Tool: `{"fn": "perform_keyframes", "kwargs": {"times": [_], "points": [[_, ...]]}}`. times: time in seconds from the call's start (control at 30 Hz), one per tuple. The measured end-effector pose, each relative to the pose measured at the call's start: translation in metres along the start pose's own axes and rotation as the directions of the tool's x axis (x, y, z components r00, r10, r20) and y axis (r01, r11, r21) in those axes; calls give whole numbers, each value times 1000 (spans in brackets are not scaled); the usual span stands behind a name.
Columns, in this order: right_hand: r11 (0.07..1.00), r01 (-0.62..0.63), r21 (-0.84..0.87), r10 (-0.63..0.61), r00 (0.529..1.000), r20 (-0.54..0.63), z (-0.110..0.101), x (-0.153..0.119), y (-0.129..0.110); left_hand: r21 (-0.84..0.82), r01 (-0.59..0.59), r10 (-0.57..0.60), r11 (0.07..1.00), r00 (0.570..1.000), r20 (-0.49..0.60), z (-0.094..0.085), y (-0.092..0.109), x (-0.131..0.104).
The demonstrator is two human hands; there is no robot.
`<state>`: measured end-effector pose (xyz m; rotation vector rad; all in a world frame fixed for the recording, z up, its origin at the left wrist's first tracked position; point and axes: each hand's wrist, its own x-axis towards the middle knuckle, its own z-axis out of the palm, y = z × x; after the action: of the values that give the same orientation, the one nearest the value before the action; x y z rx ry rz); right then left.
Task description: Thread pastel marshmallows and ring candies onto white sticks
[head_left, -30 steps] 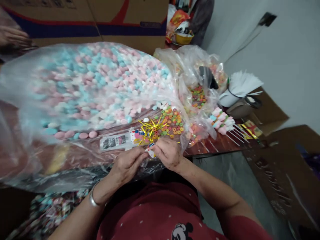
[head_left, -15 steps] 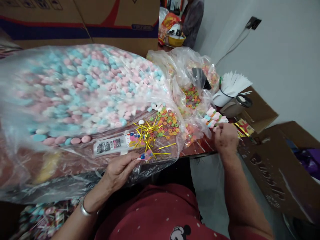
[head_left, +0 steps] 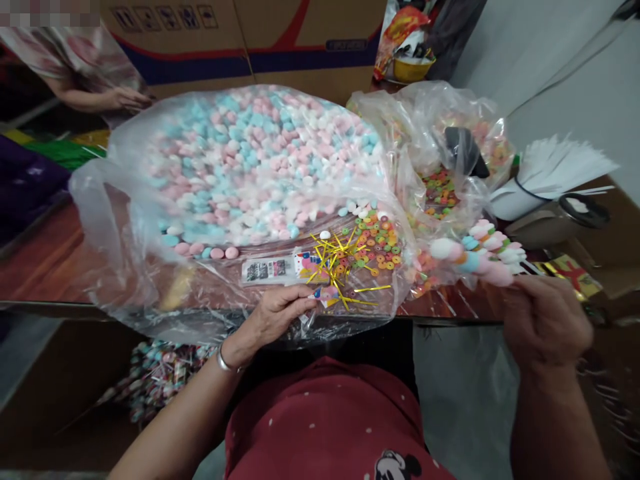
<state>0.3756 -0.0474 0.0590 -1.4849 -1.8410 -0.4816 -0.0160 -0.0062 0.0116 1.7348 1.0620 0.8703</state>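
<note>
My left hand (head_left: 283, 310) pinches the edge of a small printed plastic wrapper (head_left: 327, 293) near the table's front edge. Gold twist ties (head_left: 333, 260) lie just beyond it, beside ring-shaped candies (head_left: 377, 240) in orange, green and red. At the right, my right hand (head_left: 547, 320) is closed on the end of a marshmallow skewer (head_left: 470, 260) in white, pink, blue and orange, held level and pointing left. More marshmallow skewers (head_left: 495, 240) lie behind it. A large clear bag of pastel marshmallows (head_left: 260, 160) spreads across the table.
Another clear bag (head_left: 430, 113) holds ring candies. A white container of paper sticks (head_left: 520, 197) and a lidded mug (head_left: 555, 220) stand at the right. A box of wrapped candies (head_left: 165, 367) sits below the table. Across it, another person's hand (head_left: 130, 100) shows beside a cardboard carton (head_left: 200, 47).
My right hand has picked up a marshmallow skewer from the pile and drawn it toward me. The left hand still pinches the wrapper. The view has turned left, bringing another person into sight.
</note>
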Motion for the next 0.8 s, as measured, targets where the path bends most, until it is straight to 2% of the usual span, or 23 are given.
{"fn": "perform_keyframes", "kwargs": {"times": [0.03,0.07,0.1,0.23,0.37,0.53,0.63,0.73,0.8], "points": [[992,97,86,-93,994,-50,2,7,-14,4,12,-12,1000,1000,15,-1,1,0],[984,101,147,-109,993,47,6,13,-28,9,22,-23,1000,999,27,-1,2,0],[970,143,197,-161,984,76,11,19,-39,14,30,-31,999,999,38,-2,3,1],[901,310,305,-353,931,94,31,33,-65,-27,59,-56,998,994,99,-5,12,2],[864,380,331,-436,893,112,41,38,-68,-155,172,-144,973,974,175,-8,16,2],[821,480,310,-543,824,161,38,44,-66,-282,322,-239,904,926,291,-12,10,2],[793,516,324,-587,789,180,37,47,-67,-260,354,-254,899,902,350,-13,8,5],[780,536,323,-607,773,183,42,50,-70,-210,367,-258,906,874,412,-15,10,9],[784,516,344,-603,765,226,48,52,-74,-174,364,-255,915,856,450,-15,13,12]]}}
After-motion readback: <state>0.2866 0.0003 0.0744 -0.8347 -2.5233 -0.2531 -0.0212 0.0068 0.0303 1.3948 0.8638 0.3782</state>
